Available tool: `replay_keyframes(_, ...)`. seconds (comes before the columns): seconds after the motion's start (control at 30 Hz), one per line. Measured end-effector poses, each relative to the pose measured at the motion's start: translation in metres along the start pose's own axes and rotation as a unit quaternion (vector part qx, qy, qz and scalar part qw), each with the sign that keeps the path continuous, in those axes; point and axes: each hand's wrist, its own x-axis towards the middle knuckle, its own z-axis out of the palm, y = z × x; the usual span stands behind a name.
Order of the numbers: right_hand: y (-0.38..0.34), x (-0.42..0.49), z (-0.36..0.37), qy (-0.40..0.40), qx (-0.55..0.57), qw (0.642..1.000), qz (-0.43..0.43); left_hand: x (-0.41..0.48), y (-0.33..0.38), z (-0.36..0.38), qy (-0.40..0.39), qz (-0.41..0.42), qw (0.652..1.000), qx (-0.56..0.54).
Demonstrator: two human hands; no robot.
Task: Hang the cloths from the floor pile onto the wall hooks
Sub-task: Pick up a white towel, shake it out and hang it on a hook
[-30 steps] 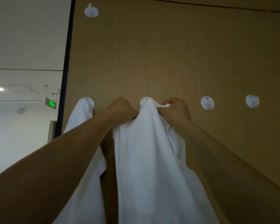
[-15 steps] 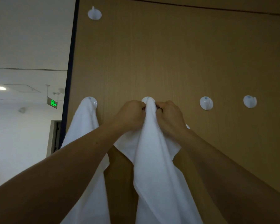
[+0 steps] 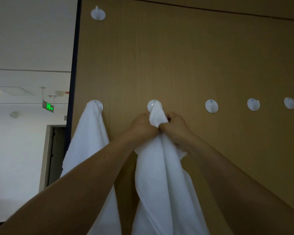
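Bunching the white cloth (image 3: 161, 175) just under the second hook (image 3: 151, 104) at the centre of the frame, the left hand (image 3: 143, 127) and right hand (image 3: 176, 128) sit knuckle to knuckle, both clenched on the fabric. The tight gather seems meant to leave a narrow peak that can drape over the peg, and that peak lies on the hook. At middle left a hung cloth (image 3: 88, 136) drapes from the first hook (image 3: 99, 106). The next hook (image 3: 211, 106) to the right is bare, likely for the following cloth. The floor pile is out of view.

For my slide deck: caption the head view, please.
Left hand and right hand bunch a white cloth onto a wall hook.
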Motion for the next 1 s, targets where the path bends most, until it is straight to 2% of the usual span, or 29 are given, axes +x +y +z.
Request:
replay_keyframes(0.07,0.003,-0.009,-0.003,-0.028,0.096,0.994,0.052,-0.011,-0.011,0.006,-0.006,-0.028,0.984,-0.176)
replay_keyframes(0.13,0.008,-0.015,-0.002,-0.020,0.135,0.989,0.063,-0.019,-0.023,0.016,0.048,-0.039,0.968,-0.242)
replay_keyframes(0.23,0.022,-0.027,0.008,0.020,0.066,0.998,0.010,-0.032,-0.041,0.039,0.140,-0.029,0.965,-0.218)
replay_keyframes(0.3,0.037,-0.039,0.017,0.018,0.031,0.999,-0.023,-0.043,-0.051,0.054,0.171,-0.023,0.966,-0.195)
replay_keyframes(0.37,0.052,-0.052,0.023,0.033,0.048,0.998,-0.012,-0.053,-0.060,0.063,0.183,-0.022,0.964,-0.190)
replay_keyframes(0.53,0.078,-0.080,0.026,0.089,-0.011,0.996,-0.003,-0.076,-0.068,0.080,0.164,-0.050,0.972,-0.159)
replay_keyframes(0.67,0.089,-0.117,0.030,0.086,-0.034,0.996,-0.006,-0.105,-0.071,0.097,0.139,-0.068,0.974,-0.166)
replay_keyframes(0.77,0.095,-0.155,0.031,0.082,-0.065,0.995,0.006,-0.140,-0.078,0.105,0.123,-0.067,0.983,-0.121)
replay_keyframes(0.9,0.097,-0.214,0.028,0.078,-0.127,0.987,0.056,-0.188,-0.087,0.112,0.089,-0.075,0.992,-0.058)
replay_keyframes(1.0,0.098,-0.273,0.025,0.096,-0.189,0.968,0.136,-0.231,-0.091,0.123,0.039,-0.092,0.994,-0.037)
